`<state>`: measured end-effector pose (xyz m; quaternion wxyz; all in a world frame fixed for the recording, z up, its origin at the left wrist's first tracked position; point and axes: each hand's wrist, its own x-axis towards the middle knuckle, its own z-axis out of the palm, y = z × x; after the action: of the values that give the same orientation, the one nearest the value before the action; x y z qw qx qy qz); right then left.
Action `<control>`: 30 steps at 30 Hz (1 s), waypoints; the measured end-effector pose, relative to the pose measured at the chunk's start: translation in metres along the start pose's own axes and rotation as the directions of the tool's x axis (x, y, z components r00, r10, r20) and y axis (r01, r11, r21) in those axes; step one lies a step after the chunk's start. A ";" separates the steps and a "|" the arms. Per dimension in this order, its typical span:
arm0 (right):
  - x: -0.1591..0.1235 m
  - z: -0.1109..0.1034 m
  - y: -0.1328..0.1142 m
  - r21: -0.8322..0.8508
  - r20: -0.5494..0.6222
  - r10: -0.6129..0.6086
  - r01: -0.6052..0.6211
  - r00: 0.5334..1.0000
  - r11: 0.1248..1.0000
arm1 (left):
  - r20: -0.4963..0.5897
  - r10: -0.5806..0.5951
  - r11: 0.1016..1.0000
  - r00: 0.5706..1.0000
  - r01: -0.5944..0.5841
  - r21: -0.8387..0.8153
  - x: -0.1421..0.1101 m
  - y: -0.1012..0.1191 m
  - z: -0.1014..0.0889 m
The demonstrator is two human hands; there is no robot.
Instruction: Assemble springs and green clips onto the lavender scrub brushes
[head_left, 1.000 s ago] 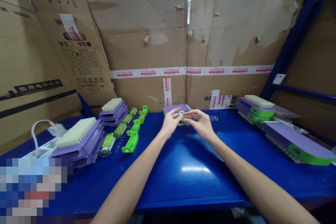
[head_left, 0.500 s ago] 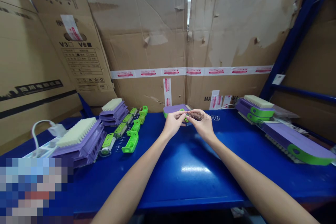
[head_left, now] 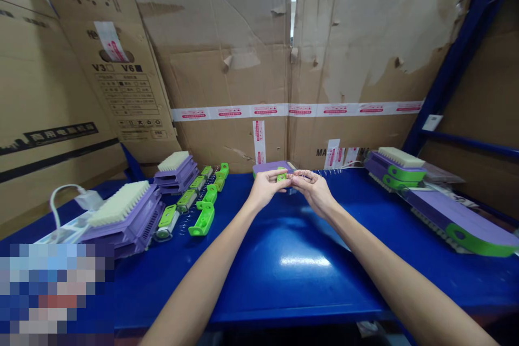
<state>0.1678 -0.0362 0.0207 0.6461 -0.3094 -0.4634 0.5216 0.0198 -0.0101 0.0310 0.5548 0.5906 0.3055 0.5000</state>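
L hand (head_left: pixel 265 186) pinched green pc (head_left: pixel 281 174), R hand (head_left: pixel 312 186) pinched coil spring (head_left: pixel 334 171) just right of it, both above far middle of table (head_left: pixel 279 286); hands hid most of green pc, spring's L end unclear

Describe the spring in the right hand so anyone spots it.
Over the blue table, find the right hand before the taped cardboard. The thin metal coil spring juts rightward past it. Unlike the springs lying at left beside green brackets, it is hand-held.

At our 10 o'clock we've got "V3" and "V6" on the carton flap (head_left: pixel 140 38), V6 ticked solid black. Around 1 o'clock we can only make out "MA" on the back cardboard (head_left: pixel 365 65).
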 end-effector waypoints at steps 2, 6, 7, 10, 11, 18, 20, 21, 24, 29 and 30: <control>0.000 0.000 0.001 -0.021 0.005 0.007 -0.007 1.000 1.000 | -0.014 0.007 1.000 1.000 -0.007 0.023 0.001 -0.001 -0.001; 0.000 0.003 0.001 -0.031 -0.034 0.006 -0.007 0.999 1.000 | -0.003 0.039 0.996 0.999 -0.039 0.080 0.001 -0.002 -0.001; 0.000 0.003 0.001 -0.023 -0.045 0.002 -0.003 0.999 1.000 | 0.010 0.046 0.995 0.999 -0.047 0.086 0.000 -0.001 -0.001; 0.000 0.004 0.000 0.017 -0.066 -0.005 0.006 0.998 1.000 | 0.028 0.056 0.994 0.998 -0.058 0.088 0.000 -0.001 0.001; 0.000 0.004 -0.001 0.032 -0.066 -0.004 0.006 0.998 0.999 | 0.027 0.057 0.994 0.998 -0.059 0.088 0.000 -0.001 0.001; 0.000 0.004 -0.002 0.050 -0.057 0.010 -0.007 0.998 0.999 | 0.021 0.052 0.995 0.998 -0.053 0.080 0.001 -0.002 0.002; 0.000 0.004 -0.001 0.025 -0.096 -0.001 0.003 0.995 1.000 | 0.027 0.066 0.994 0.997 -0.068 0.082 0.002 -0.005 0.002; 0.000 0.005 -0.001 0.016 -0.107 -0.002 0.003 0.994 1.000 | 0.029 0.082 0.992 0.996 -0.084 0.089 0.002 -0.007 0.002; 0.001 0.004 -0.001 -0.009 -0.126 -0.009 0.008 0.992 1.000 | 0.032 0.136 0.981 0.990 -0.140 0.137 0.003 -0.010 0.003; 0.002 0.004 -0.001 0.001 -0.177 -0.034 0.035 0.984 0.999 | 0.036 0.149 0.974 0.988 -0.153 0.166 0.002 -0.009 0.002; 0.003 0.004 -0.001 0.009 -0.174 -0.035 0.038 0.984 0.999 | 0.035 0.145 0.976 0.989 -0.148 0.160 0.002 -0.008 0.002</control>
<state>0.1646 -0.0344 0.0237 0.6954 -0.3411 -0.4076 0.4836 0.0235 -0.0073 0.0238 0.4703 0.6605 0.2941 0.5060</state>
